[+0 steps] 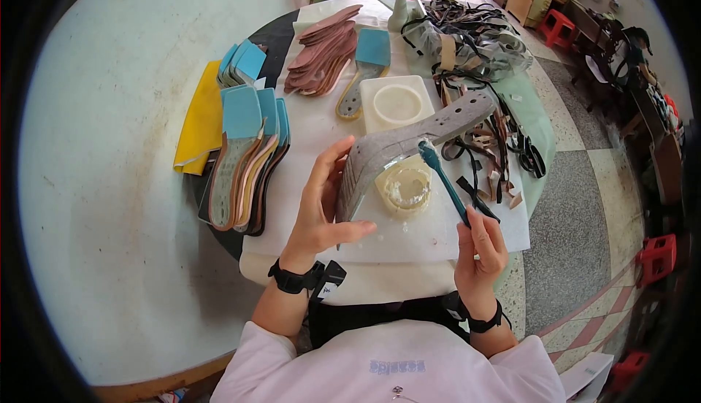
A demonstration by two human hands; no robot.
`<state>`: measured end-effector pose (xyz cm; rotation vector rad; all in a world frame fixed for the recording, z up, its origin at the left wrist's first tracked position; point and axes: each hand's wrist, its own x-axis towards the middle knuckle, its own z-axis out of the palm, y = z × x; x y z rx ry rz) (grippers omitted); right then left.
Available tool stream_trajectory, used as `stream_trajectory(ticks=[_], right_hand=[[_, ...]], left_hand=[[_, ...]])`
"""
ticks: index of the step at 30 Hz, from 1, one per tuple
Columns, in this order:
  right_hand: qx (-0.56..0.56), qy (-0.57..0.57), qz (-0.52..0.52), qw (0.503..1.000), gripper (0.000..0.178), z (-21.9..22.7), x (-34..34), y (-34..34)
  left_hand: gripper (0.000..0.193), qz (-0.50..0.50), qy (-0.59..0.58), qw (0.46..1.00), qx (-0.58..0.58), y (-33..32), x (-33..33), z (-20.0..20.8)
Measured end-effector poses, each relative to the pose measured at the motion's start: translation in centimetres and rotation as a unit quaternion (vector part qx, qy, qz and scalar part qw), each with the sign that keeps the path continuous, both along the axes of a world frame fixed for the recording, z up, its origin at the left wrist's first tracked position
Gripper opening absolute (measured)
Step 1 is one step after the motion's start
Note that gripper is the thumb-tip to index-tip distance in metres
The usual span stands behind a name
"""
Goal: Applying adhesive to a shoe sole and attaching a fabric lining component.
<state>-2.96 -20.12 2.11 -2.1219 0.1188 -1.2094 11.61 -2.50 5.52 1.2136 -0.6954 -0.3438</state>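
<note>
My left hand (321, 213) grips a grey, bent insole board (409, 134) by its heel end, tilted up over the table. The board's narrower end, dotted with dark holes, points to the far right. In my right hand (480, 250) is a teal toothbrush (447, 184), held by the handle. Its bristles carry whitish paste and sit at the board's near edge; I cannot tell whether they touch it. Below the board stands an open tub (406, 188) with cream-coloured paste around its rim. A white square container (399, 102) with a round recess is behind it, partly covered by the board.
Stacked insoles (244, 155) with blue heel patches stand at the left, beside a yellow sheet (197, 125). Pink insole pieces (321, 52) and one blue-and-grey insole (361, 74) lie further back. Tangled straps (475, 27) fill the far right. Red stools (657, 259) stand on the floor.
</note>
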Motion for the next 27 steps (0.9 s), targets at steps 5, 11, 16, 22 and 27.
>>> stream_trajectory(ticks=[5,11,16,22,27], right_hand=[[-0.018,0.015,0.035,0.999,0.034,0.2,-0.2,0.7],[-0.016,-0.003,0.049,0.999,0.033,-0.1,-0.2,1.1],[0.011,0.012,0.019,1.000,0.032,-0.5,0.0,0.7],[-0.006,0.018,0.058,0.998,0.033,-0.4,-0.2,1.3],[-0.024,0.010,0.093,0.995,0.034,-0.5,-0.2,1.3]], left_hand=[[0.099,-0.006,-0.017,1.000,-0.008,0.0,0.3,-0.6],[0.098,-0.012,-0.033,0.999,-0.007,0.1,0.5,-0.8],[0.097,-0.008,-0.027,1.000,-0.008,0.1,0.4,-0.7],[0.096,-0.015,-0.032,0.999,-0.005,0.3,0.6,-0.9],[0.097,-0.021,-0.023,0.999,-0.007,0.1,0.6,-1.1]])
